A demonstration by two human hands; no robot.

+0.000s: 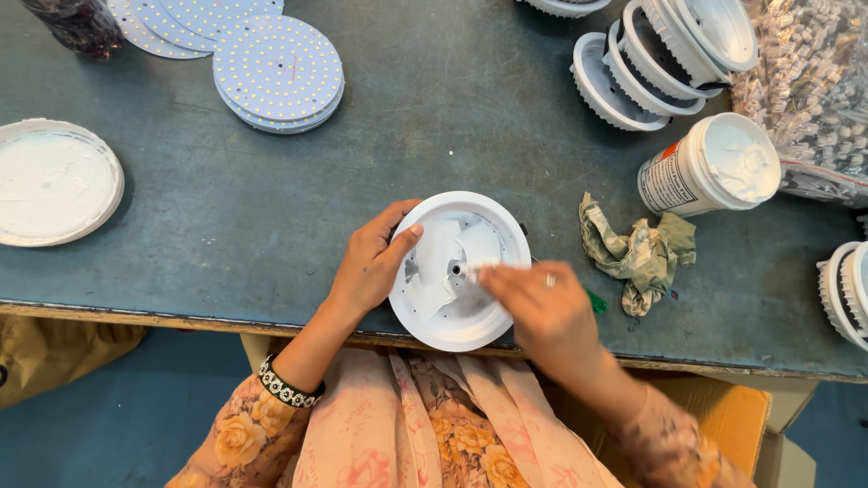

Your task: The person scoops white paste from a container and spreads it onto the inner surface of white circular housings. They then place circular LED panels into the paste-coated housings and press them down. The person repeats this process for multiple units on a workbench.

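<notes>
At the frame's lower centre, the round white plastic lamp housing (459, 269) sits on the grey counter (434, 145). The left hand (372, 262) grips its rim; the right hand (533, 303), fingers pinched together, smears white paste inside — best kept thin and even, rim held steady.

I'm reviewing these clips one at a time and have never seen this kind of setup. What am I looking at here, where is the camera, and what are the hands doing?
There is one picture, from a camera worn on a person's head, looking down at a grey table. No machine is involved, only two bare hands. The left hand steadies the rim of a round white housing. The right hand reaches into its middle, fingertips smeared with white paste. Around it lie a crumpled rag, an open tub of white paste, a white lid, stacked dotted discs, more white housings and a bag of small parts.
</notes>
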